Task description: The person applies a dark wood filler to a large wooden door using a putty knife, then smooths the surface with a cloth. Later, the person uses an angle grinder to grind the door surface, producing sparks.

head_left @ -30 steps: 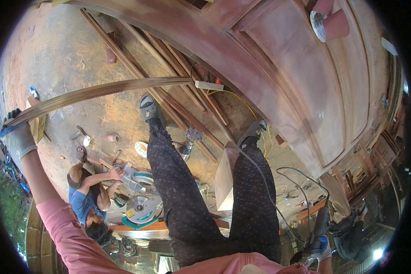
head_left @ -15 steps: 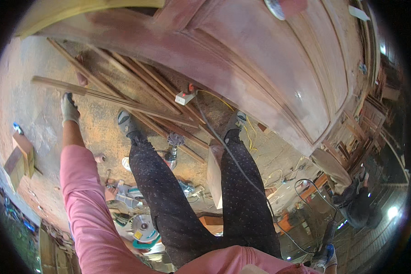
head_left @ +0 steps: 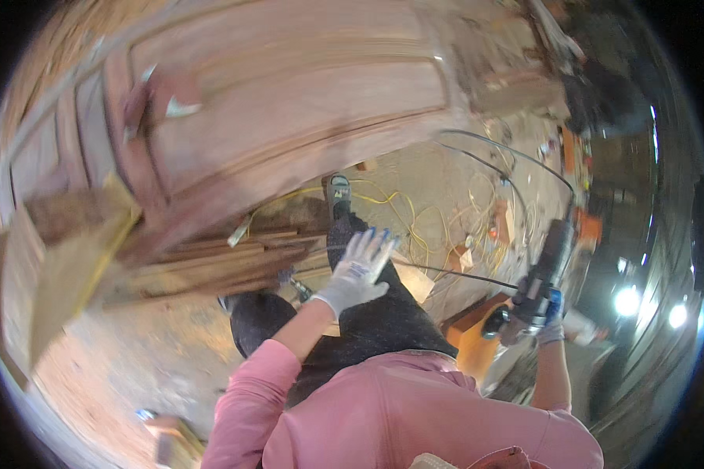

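Observation:
My left hand point(head_left: 356, 273), in a white glove with blue fingertips, is open above my thighs. Its fingers are stretched out and nothing is in it. On the right, my gloved right hand point(head_left: 552, 316) is wrapped round a dark corded power tool point(head_left: 551, 262), shaped like an angle grinder. The tool's long body points away from me, and a black cable point(head_left: 516, 176) runs from its far end. Past my left hand lies a large panelled wooden door point(head_left: 297, 86), smeared by motion. Beside it are several wooden strips point(head_left: 235, 258) on the floor.
A pale wooden block point(head_left: 70, 266) stands at the left. Yellow cord point(head_left: 407, 211) lies tangled on the floor, near an orange-brown wooden box point(head_left: 477, 344) by my right side. Another person in dark clothes point(head_left: 602, 94) is at the far right.
My left hand has moved from beside the wooden strips at the left to above my thighs. The view has turned right. My right hand and the power tool have come further into view.

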Demonstrator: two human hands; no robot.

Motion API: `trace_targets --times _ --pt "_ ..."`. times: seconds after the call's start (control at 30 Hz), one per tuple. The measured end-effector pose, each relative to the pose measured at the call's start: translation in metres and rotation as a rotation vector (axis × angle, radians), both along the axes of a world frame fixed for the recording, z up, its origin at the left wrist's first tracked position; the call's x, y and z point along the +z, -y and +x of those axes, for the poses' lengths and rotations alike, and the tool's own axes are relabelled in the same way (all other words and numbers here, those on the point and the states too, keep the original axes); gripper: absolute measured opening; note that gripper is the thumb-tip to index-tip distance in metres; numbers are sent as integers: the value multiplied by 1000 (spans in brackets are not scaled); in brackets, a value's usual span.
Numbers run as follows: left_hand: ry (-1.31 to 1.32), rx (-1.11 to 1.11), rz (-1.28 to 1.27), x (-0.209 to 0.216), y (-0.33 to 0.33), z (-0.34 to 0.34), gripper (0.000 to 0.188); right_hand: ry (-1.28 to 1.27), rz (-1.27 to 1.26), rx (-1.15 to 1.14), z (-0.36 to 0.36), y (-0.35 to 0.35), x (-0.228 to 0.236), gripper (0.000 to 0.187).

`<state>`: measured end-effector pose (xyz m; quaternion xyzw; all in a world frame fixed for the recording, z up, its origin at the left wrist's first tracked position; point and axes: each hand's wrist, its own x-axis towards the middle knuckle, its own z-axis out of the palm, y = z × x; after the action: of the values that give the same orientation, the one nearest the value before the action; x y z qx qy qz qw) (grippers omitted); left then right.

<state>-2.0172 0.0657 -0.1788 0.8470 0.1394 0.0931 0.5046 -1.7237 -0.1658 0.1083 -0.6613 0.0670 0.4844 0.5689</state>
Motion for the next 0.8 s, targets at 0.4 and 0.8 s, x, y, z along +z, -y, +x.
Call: trace_targets --times 0.4,0.8 --pt "-712 -260 -158 78 -80 -93 33 -306 712 -381 -133 -30 -25 68" --pt "-819 -304 21 209 -239 -41 25 -469 670 -665 -60 -3 19 61"
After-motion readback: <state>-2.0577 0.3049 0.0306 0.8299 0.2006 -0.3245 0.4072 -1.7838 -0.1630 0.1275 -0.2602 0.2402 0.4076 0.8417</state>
